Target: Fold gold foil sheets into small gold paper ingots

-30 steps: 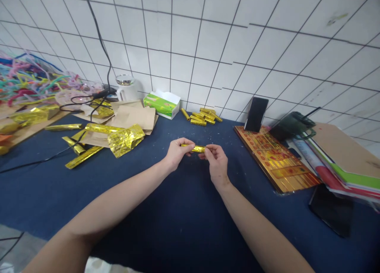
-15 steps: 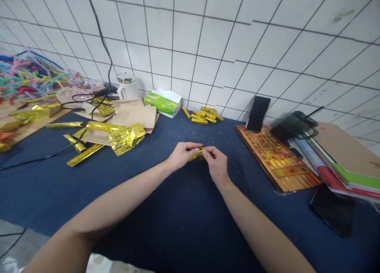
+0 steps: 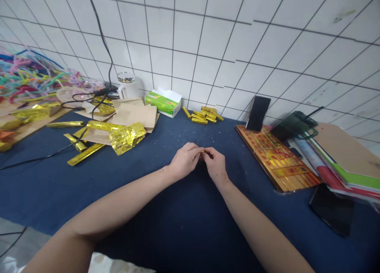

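My left hand (image 3: 184, 161) and my right hand (image 3: 215, 162) meet above the middle of the dark blue table. Between their fingertips is a small piece of gold foil (image 3: 202, 151), mostly hidden by the fingers. Both hands are closed on it. Beyond them, near the wall, lies a small pile of short gold foil rolls (image 3: 204, 115). To the left are a crumpled gold foil sheet (image 3: 127, 137) and several longer folded gold foil strips (image 3: 86, 154).
A green tissue pack (image 3: 162, 103), brown paper (image 3: 133, 116) and a white mug (image 3: 128, 90) stand along the wall. At right are a leaning phone (image 3: 257, 114), a gold-red box (image 3: 276, 158), a dark green mug (image 3: 292, 126) and folders. A black cable (image 3: 41, 159) crosses the left side.
My left hand has turned and its fingers have curled over the gold foil, which now shows much less. My right hand has shifted slightly left.
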### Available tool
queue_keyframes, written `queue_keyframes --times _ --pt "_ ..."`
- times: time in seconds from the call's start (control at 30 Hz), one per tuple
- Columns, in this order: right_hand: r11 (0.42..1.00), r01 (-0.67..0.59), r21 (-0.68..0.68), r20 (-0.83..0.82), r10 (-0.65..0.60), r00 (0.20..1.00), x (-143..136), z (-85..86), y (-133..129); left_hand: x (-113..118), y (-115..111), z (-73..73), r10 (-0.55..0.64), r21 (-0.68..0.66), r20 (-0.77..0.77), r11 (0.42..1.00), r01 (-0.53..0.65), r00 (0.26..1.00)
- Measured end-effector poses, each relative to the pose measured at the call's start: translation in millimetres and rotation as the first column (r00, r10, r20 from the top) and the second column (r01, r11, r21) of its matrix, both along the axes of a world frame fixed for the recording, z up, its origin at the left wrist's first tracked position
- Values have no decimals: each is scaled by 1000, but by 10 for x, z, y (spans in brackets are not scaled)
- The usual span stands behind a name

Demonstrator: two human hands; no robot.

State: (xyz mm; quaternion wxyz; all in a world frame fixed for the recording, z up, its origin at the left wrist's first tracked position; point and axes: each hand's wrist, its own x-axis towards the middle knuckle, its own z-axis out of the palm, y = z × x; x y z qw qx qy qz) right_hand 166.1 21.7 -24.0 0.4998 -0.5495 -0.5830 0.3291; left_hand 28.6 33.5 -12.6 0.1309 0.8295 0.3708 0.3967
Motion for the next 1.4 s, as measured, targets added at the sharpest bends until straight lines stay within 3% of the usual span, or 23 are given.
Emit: queue_keyframes --times 0.1,0.23,0.37,0.57,0.87,1.03,1.23,1.4 --pt "1000 -4 -16 -72 3 997 -2 -11 0 1 -10 -2 -20 18 -2 1000 20 1000" --pt "1000 14 23 -92 -12 996 -8 -13 -13 24 -25 26 14 -129 90 992 -2 996" --pt "998 59 22 -110 -56 992 -12 -27 -21 52 -34 6 -22 -228 86 973 41 996" --pt "991 136 0 -5 -136 991 -26 -40 -9 57 -37 -38 -32 -209 52 977 43 998" --pt "988 154 -31 7 -154 988 -77 70 -39 55 -51 -12 -54 -167 -16 985 50 998" --pt "995 95 -30 -141 -99 985 -62 35 -38 56 -50 -35 -10 -213 -10 977 8 1000" --pt "992 109 -60 -326 -123 938 -28 6 1 43 -54 34 19 -270 18 963 -13 1000" --pt "996 9 -90 -404 -45 914 10 53 24 27 -23 83 19 -322 125 946 23 992"
